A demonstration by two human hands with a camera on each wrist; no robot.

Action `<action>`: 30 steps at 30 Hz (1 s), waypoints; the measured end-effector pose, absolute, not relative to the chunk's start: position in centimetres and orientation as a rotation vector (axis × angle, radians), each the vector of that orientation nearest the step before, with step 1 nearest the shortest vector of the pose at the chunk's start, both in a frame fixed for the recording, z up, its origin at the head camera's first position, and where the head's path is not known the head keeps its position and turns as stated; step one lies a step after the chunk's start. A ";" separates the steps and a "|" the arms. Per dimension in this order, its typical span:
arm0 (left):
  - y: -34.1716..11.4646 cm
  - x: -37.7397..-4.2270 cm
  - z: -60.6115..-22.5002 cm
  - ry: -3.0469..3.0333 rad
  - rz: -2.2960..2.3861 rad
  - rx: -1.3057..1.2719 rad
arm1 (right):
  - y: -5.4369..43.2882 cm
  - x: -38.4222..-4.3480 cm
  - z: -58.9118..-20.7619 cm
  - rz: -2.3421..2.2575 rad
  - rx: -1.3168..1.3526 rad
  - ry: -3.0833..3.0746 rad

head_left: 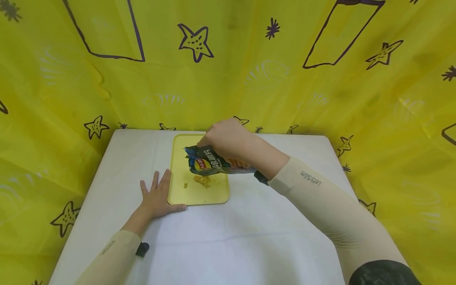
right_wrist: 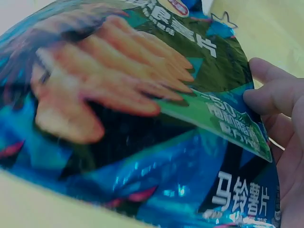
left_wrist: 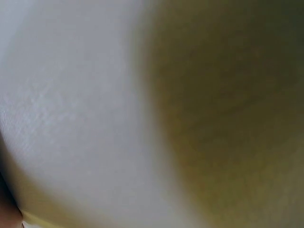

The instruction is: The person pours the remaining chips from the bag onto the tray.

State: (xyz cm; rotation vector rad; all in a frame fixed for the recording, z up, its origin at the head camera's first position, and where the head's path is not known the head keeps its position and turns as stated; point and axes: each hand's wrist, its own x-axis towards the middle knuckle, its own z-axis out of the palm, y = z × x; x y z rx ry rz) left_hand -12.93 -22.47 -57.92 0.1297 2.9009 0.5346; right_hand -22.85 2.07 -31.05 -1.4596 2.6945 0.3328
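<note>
My right hand (head_left: 229, 136) grips a dark blue-green bag of potato chips (head_left: 210, 163) over the yellow tray (head_left: 179, 194). The bag is tipped on its side, its crumpled end pointing left. In the right wrist view, the fingers (right_wrist: 270, 92) hold the bag (right_wrist: 142, 156) along its right edge; its front shows ridged chips. Below the bag, a small heap of broken chips (head_left: 202, 181) lies on the tray, with a loose piece to its left. My left hand (head_left: 158, 201) rests at the tray's lower left corner, fingers spread. The left wrist view is mostly blurred.
The tray lies on a table with a white cloth (head_left: 228, 245), near its far edge. A yellow curtain (head_left: 228, 79) printed with stars and shells hangs behind the table and along both sides.
</note>
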 end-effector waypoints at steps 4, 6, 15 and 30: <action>-22.5 -12.9 -58.0 2.900 0.537 0.130 | 2.0 -22.8 -31.1 0.357 -1.477 2.670; -22.5 -12.9 -58.1 2.900 0.534 0.129 | 2.0 -22.8 -31.2 0.354 -1.477 2.664; -22.6 -12.9 -58.5 2.897 0.545 0.125 | 1.8 -22.6 -31.0 0.369 -1.488 2.666; -22.6 -12.7 -58.0 2.899 0.544 0.124 | 1.9 -22.9 -31.3 0.369 -1.464 2.676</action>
